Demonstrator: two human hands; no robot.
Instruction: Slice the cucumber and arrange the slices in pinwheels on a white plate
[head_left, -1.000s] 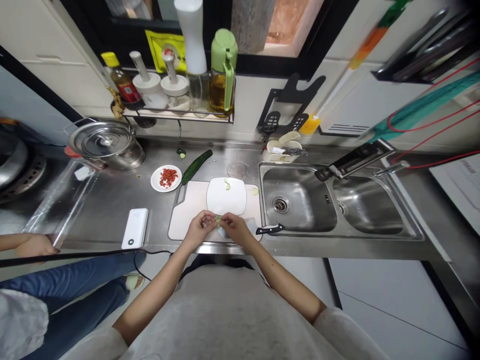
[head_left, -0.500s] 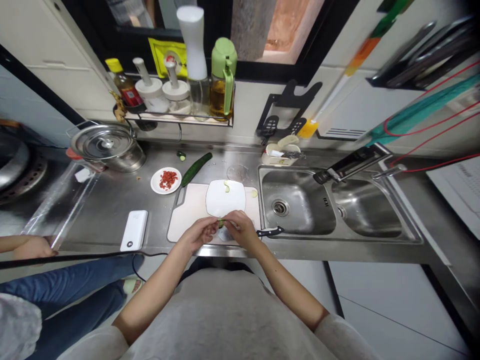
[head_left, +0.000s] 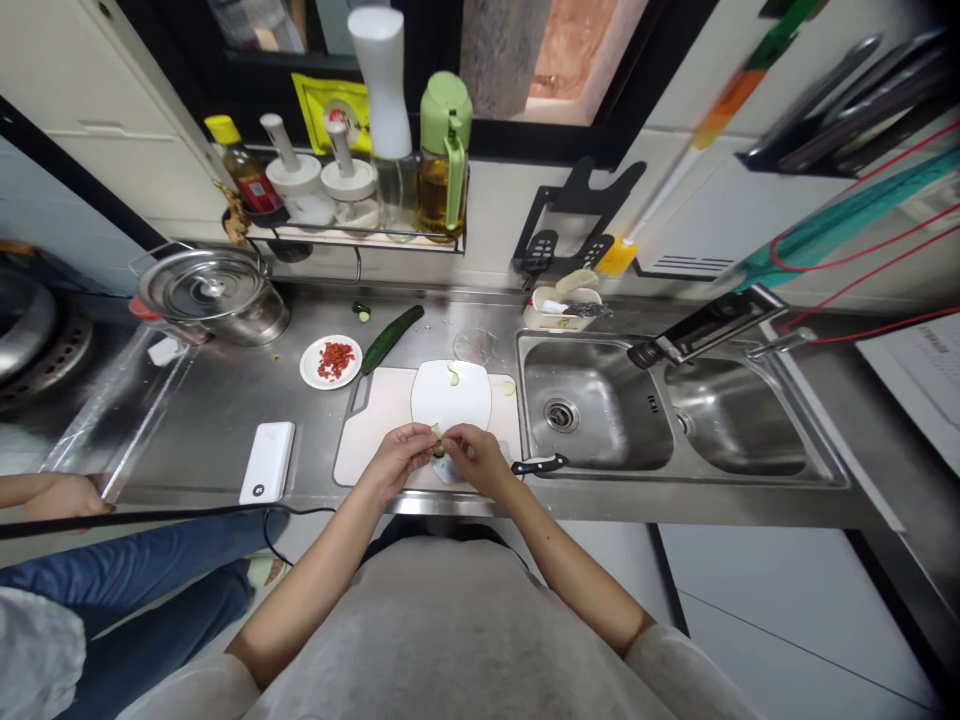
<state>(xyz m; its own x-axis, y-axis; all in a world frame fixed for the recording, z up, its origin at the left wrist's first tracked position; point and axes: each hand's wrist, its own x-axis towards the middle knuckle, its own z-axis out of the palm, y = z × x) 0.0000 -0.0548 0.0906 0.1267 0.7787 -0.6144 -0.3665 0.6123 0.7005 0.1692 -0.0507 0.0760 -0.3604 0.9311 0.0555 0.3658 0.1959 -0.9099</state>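
My left hand (head_left: 403,458) and my right hand (head_left: 474,458) meet over the near edge of a white square plate (head_left: 451,400). Between their fingertips they pinch a small pale green cucumber slice (head_left: 437,431). The plate rests on a pale cutting board (head_left: 375,420) and bears a few thin slices near its far side. Another slice (head_left: 509,388) lies on the board to the right. A knife with a black handle (head_left: 541,464) lies at the board's right edge, its blade partly hidden by my right hand. Behind the board is a whole cucumber (head_left: 393,339).
A small plate of red pieces (head_left: 331,363) and a white power bank (head_left: 268,462) lie to the left. A steel pot (head_left: 217,295) stands farther back. The double sink (head_left: 600,400) is at the right. Another person's hand (head_left: 67,498) is at the far left.
My fingers have shifted slightly, and the pale slice now stands up more visibly between them. The view has moved a little.
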